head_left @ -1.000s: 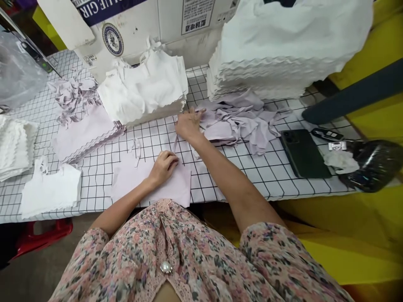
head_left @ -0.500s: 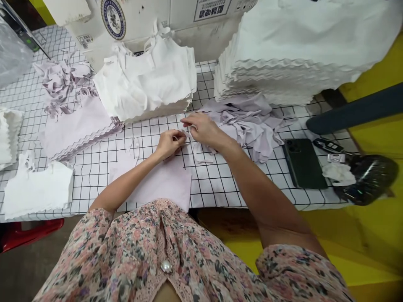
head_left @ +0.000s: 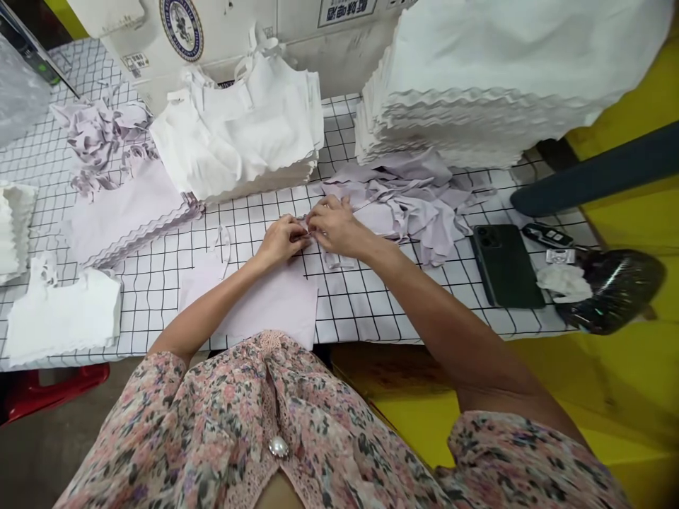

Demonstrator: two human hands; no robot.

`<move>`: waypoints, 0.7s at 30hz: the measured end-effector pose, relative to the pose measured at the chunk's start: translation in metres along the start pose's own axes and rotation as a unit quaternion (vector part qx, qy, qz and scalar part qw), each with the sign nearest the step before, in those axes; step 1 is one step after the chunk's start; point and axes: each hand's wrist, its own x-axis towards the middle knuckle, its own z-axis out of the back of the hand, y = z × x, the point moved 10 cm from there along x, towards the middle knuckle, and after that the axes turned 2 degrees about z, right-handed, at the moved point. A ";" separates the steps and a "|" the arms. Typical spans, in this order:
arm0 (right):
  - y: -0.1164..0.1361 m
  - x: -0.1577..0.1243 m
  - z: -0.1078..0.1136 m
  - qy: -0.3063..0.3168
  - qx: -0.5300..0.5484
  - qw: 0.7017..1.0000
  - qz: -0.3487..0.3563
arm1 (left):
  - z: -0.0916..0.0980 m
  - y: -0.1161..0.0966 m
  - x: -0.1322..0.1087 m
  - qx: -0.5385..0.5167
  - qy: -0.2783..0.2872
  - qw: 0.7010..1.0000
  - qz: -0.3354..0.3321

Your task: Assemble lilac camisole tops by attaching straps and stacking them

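My left hand [head_left: 283, 240] and my right hand [head_left: 335, 227] meet fingertip to fingertip above the top edge of a pale lilac fabric piece [head_left: 265, 300] lying flat on the checked table [head_left: 371, 304]. Both hands are pinched on a thin lilac strap [head_left: 308, 227] between them. A loop of the same strap [head_left: 339, 261] lies on the table under my right wrist. A loose heap of lilac pieces and straps [head_left: 419, 201] sits just right of my right hand.
A white garment stack [head_left: 244, 138] and a tall white stack [head_left: 477, 92] stand behind, before a cardboard box [head_left: 223, 28]. Lilac stack [head_left: 127, 212], lilac scraps [head_left: 95, 134], white pieces [head_left: 58, 318] at left. Phone [head_left: 506, 265], key fob [head_left: 546, 235], dark bag [head_left: 618, 290] at right.
My right hand drew back from the lilac heap toward the middle; my left hand lifted off the flat piece to meet it, and both now pinch the strap close together.
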 end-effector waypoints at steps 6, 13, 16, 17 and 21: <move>-0.015 0.000 0.021 0.054 0.093 0.994 -0.028 | 0.011 0.013 -0.001 -0.069 -0.050 0.996 0.036; -0.031 -0.039 0.098 -0.013 0.086 0.993 -0.074 | 0.016 0.015 0.003 -0.093 -0.057 0.992 0.068; -0.009 -0.050 0.112 -0.110 0.031 0.990 -0.084 | 0.031 0.004 -0.012 -0.104 -0.083 0.989 0.070; 0.004 -0.052 0.108 -0.126 0.008 0.989 -0.080 | 0.031 0.002 -0.021 -0.141 -0.070 0.984 0.085; 0.064 -0.050 0.069 -0.132 -0.056 0.988 -0.049 | -0.007 -0.007 -0.069 -0.411 0.097 0.878 0.224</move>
